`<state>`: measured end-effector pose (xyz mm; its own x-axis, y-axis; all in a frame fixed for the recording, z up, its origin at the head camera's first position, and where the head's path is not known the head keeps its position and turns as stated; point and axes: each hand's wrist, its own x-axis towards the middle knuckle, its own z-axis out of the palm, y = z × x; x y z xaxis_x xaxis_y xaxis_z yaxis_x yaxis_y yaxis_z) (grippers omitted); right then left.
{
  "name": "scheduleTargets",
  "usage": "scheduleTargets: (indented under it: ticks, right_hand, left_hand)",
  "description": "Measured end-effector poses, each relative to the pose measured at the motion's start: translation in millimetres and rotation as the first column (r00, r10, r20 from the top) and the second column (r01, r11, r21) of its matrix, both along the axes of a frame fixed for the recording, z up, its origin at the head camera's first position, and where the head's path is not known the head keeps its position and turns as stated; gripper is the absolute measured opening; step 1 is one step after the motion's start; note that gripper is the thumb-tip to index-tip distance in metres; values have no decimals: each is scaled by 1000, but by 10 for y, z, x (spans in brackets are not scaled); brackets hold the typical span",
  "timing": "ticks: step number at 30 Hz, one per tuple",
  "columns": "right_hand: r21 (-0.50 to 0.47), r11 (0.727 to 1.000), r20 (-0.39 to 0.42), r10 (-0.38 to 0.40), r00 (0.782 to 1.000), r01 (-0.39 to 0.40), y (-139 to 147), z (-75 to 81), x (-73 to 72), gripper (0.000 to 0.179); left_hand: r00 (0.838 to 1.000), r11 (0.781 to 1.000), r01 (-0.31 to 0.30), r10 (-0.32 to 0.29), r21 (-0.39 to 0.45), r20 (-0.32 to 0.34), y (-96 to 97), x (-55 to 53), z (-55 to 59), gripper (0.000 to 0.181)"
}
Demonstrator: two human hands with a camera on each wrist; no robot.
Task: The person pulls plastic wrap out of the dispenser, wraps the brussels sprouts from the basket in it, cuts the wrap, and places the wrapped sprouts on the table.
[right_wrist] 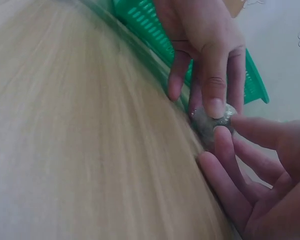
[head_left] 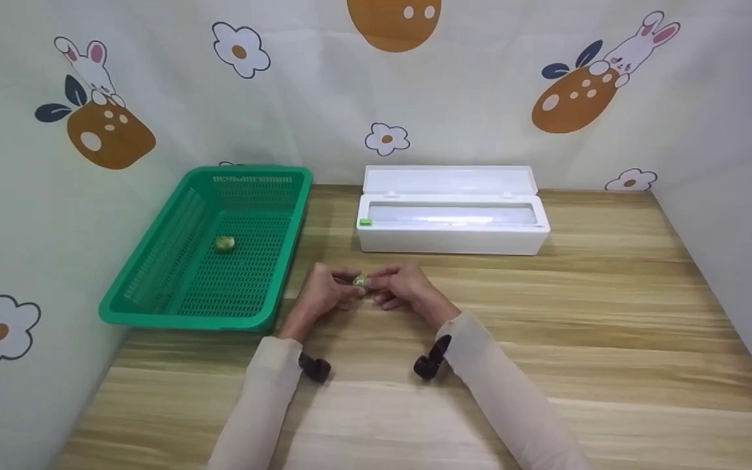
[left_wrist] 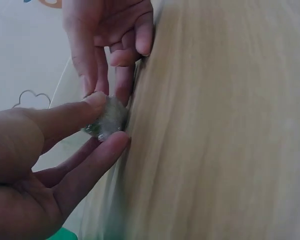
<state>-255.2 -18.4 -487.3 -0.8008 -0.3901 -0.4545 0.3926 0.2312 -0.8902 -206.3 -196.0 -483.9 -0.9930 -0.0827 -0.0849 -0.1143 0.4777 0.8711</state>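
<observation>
Between my two hands, just in front of the white box, is a small greenish piece wrapped in clear plastic film [head_left: 360, 282]. My left hand [head_left: 322, 288] pinches it between thumb and fingers; in the left wrist view the crinkled, shiny wrapping [left_wrist: 113, 119] shows between them. From the other side, my right hand [head_left: 410, 286] has its thumb and a fingertip at the film's edge, pinching it in the right wrist view. Its other fingers lie loosely curled close to the tabletop. Fingers hide part of the piece.
A green slotted basket [head_left: 276, 261] stands at the left with one small yellow-green piece [head_left: 224, 244] inside. Behind my hands is a white box [head_left: 454, 243], lid raised, holding a roll of clear film [head_left: 451, 215]. A patterned cloth [head_left: 311, 98] hangs around the wooden table [head_left: 611, 313].
</observation>
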Motion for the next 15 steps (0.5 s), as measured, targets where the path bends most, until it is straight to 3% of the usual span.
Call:
scheduleTargets:
  ticks: [3, 6, 8, 15]
  right_hand:
    - [28, 999, -24, -16, 1000, 17, -9, -1, 18, 25]
    - [49, 998, -27, -31, 999, 32, -12, 7, 29, 24]
    - [54, 998, -33, -32, 999, 34, -19, 15, 33, 24]
    - [68, 998, -74, -11, 997, 16, -33, 0, 33, 25]
  left_hand:
    - [997, 996, 5, -12, 94, 70, -42, 13, -13, 29]
    - [989, 977, -13, -18, 211, 145, -75, 14, -23, 28]
    - [987, 966, -22, -20, 257, 157, -90, 7, -26, 28]
    - [986, 961, -54, 9, 272, 165, -103, 7, -36, 31]
